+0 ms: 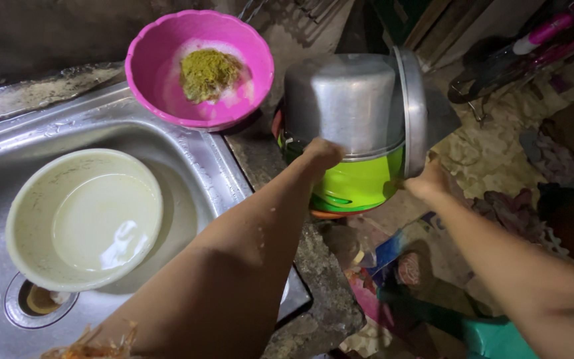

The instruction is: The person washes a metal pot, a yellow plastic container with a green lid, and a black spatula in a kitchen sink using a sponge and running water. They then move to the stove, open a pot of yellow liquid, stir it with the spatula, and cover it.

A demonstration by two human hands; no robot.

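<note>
My left hand grips the near rim of an upturned metal pot. The pot rests mouth-down on a stack of green and orange plastic bowls at the counter's right end. My right hand holds the lower edge of a round metal lid, which stands on edge against the pot's right side. Both arms reach forward across the counter's corner.
A steel sink at left holds a cream bowl of cloudy water beside the drain. A pink bowl with a yellow-green scrubber and foam stands behind. Clothes and a green stool lie on the floor at right.
</note>
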